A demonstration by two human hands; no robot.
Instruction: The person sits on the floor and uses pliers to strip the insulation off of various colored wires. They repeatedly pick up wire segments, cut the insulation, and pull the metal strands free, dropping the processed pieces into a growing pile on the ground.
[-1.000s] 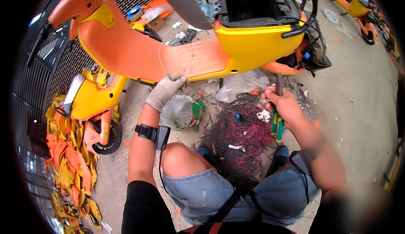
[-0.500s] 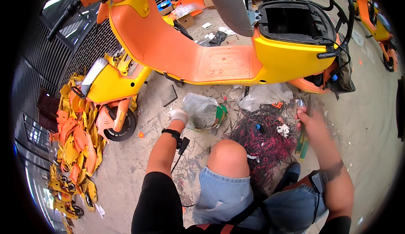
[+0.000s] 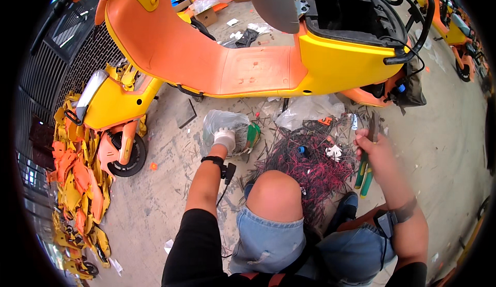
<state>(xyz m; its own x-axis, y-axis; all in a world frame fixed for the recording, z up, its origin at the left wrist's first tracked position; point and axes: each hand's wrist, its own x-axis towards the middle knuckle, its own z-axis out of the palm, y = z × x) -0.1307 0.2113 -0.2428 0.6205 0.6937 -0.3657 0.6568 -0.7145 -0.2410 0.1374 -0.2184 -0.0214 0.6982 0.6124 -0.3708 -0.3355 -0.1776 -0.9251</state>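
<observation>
My left hand (image 3: 225, 138), in a white glove, reaches over a clear plastic bag (image 3: 217, 119) with a green patch on its right side. Its fingers are extended against the bag and what lies inside, which I cannot make out. My bare right hand (image 3: 373, 150) is closed around green-handled pliers (image 3: 364, 176), held upright with dark jaws pointing away from me. Between my hands, a tangled heap of thin black and red strips (image 3: 310, 165) covers the floor in front of my knees.
A yellow and orange scooter (image 3: 258, 72) with an open seat compartment stands across the far side. At left are another scooter front with a wheel (image 3: 126, 155) and piled body panels (image 3: 82, 168). A loose plastic sheet (image 3: 312, 110) lies beyond the heap.
My left hand has moved from the bag's left edge onto the bag. My right hand still holds the pliers and is blurred. The whole view has shifted, with the scooter now further left.
</observation>
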